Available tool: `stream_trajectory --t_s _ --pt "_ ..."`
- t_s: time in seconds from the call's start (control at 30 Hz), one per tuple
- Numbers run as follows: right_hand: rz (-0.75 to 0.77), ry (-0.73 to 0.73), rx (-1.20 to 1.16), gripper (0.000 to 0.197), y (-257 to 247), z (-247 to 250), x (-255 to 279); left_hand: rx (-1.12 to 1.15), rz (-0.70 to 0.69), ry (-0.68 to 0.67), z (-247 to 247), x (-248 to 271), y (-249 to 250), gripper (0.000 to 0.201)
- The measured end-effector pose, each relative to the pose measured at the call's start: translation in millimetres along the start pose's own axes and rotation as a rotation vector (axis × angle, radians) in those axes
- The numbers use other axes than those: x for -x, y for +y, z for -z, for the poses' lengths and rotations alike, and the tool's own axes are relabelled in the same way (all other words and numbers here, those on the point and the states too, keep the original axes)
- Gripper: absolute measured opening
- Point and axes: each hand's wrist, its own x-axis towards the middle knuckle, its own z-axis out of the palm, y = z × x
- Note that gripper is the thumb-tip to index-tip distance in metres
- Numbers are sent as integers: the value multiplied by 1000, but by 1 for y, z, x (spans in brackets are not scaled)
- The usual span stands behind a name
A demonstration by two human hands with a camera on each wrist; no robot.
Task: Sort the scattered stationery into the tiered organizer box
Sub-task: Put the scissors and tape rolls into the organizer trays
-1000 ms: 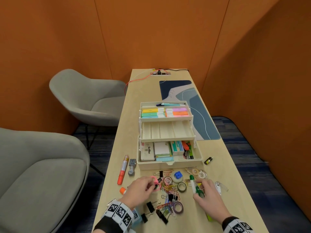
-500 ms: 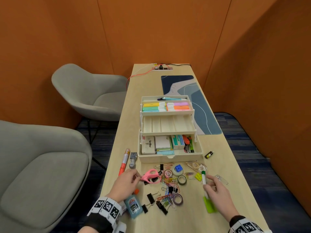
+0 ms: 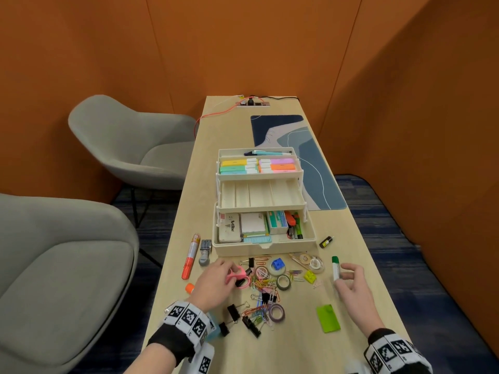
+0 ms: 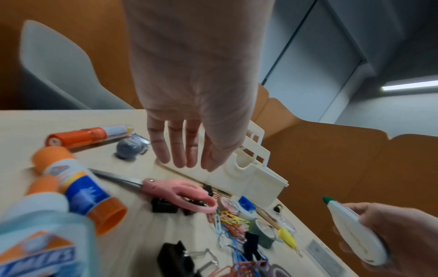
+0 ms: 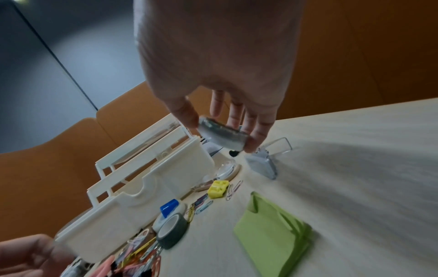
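Cream plastic three-tiered organizer box (image 3: 263,245): stood open at the middle of the pale wooden desk (image 3: 364,265); highlighters were held in the top tier, boxed items in the bottom.

Scattered stationery: lay at 6 o'clock of the box, comprising coloured paper clips (image 3: 261,282), black binder clips (image 3: 234,312) and tape rolls (image 3: 283,282).

Pink-handled scissors (image 3: 239,276): lay on the clip pile, under the left hand (image 3: 213,283); its fingers hung straight and relaxed above the handles, nothing gripped.

White correction-tape dispenser with green cap (image 3: 335,268): was pinched by thumb and fingertips of the right hand (image 3: 351,286), at 3 o'clock of the pile, raised off the desk.

Lime-green flat sticky-note pad (image 3: 328,318): lay at 6 o'clock of the right hand.
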Motion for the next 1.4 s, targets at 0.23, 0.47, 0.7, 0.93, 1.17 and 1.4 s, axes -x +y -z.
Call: stream_trajectory --t_s 0.23,0.47,0.7,0.93,1.17,1.4 --pt "-92 62 -30 20 19 9 5 -60 -225 -99 -31 -7 58 27" --pt "-65 28 65 36 31 20 21 -335 -366 -175 -64 -56 135 43" --pt "-69 -13 93 39 33 42 23 -683 -426 -302 -83 -102 160 63" --pt "-187 -90 12 29 21 55 -1 -754 -421 -311 -86 -114 167 38" --pt "-198 -104 410 60 18 34 -30 -618 -431 -174 -62 -88 151 55" --pt "-108 -119 720 47 18 7 -33 -303 -278 78 -20 -44 108 65"
